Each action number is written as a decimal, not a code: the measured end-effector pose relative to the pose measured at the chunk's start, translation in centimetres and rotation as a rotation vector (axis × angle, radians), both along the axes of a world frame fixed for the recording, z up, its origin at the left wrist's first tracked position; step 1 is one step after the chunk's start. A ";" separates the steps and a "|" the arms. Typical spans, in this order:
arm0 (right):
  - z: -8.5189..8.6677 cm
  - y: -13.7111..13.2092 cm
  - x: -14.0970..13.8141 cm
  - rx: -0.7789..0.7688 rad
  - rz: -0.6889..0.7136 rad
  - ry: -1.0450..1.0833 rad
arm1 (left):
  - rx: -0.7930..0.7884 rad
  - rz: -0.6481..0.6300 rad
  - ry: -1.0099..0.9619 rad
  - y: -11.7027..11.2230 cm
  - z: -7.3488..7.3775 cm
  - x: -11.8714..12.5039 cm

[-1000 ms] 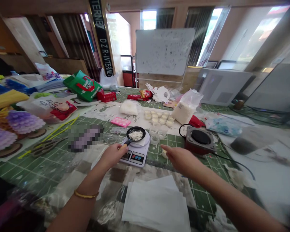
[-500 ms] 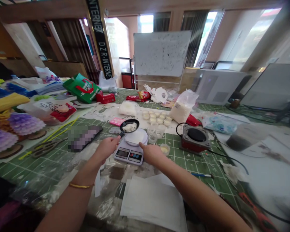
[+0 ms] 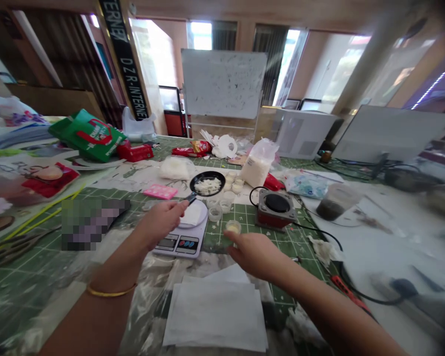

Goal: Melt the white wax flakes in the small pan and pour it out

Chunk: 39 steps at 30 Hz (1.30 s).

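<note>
My left hand (image 3: 166, 222) is closed round the handle of a small black frying pan (image 3: 221, 184), which holds white flakes (image 3: 206, 186). The pan is raised over the back of a white kitchen scale (image 3: 181, 243). On the scale's round plate lies a white sheet of paper (image 3: 191, 214), partly hidden by my left hand. To the right of the scale, my right hand (image 3: 254, 252) has its thumb and forefinger apart and grips nothing. Its forefinger is close to a small clear cup (image 3: 233, 227) with pale yellow contents; whether they touch, I cannot tell.
Small clear cups (image 3: 215, 213) stand behind the scale, and several filled ones (image 3: 237, 185) farther back. A small hot plate (image 3: 276, 210) with a cord sits at the right. Bags of white material (image 3: 259, 163) stand behind. Paper sheets (image 3: 215, 311) lie in front.
My left hand has moved the pan rightward and a little forward over the scale. My right hand has left the paper on the scale and moved right, near the yellow-filled cup. The view has turned right.
</note>
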State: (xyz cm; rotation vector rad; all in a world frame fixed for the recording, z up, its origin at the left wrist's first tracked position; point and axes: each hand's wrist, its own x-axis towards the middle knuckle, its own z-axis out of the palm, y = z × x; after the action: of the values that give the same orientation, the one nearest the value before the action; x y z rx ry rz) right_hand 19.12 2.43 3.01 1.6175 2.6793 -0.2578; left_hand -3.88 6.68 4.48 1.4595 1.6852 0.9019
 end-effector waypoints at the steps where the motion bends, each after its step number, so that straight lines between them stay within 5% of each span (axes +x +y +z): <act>1: 0.2 -1.0 1.6 0.014 -0.029 0.014 | -0.003 -0.067 0.018 0.4 -0.1 1.3; 7: 0.1 -5.4 9.2 -0.058 -0.313 0.093 | 0.052 -0.290 0.145 2.5 -0.7 11.0; 15: -1.1 -6.3 12.8 -0.067 -0.516 0.231 | 0.009 -0.357 0.215 3.7 -3.1 20.2; 21: -2.2 -4.3 15.0 -0.063 -0.564 0.368 | -0.058 -0.420 0.172 3.1 -3.5 20.8; 24: -3.3 -2.2 16.4 -0.107 -0.670 0.693 | -0.174 -0.467 0.034 3.4 -3.7 19.8; 30: -5.1 2.4 17.4 -0.171 -0.806 1.187 | -0.191 -0.150 -0.518 4.9 -4.5 18.5; 34: -5.2 4.1 16.5 -0.213 -0.800 1.362 | -0.293 -0.136 -0.799 5.2 -4.6 19.1; 39: -5.1 4.0 15.8 -0.245 -0.795 1.473 | -0.334 -0.103 -0.847 4.6 -4.0 19.1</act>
State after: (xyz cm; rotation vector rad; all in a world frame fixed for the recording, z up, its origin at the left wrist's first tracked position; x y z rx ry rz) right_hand 34.93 6.46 -2.12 2.9493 1.8852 -2.4202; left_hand 15.27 11.31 0.43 0.7558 1.0413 0.9405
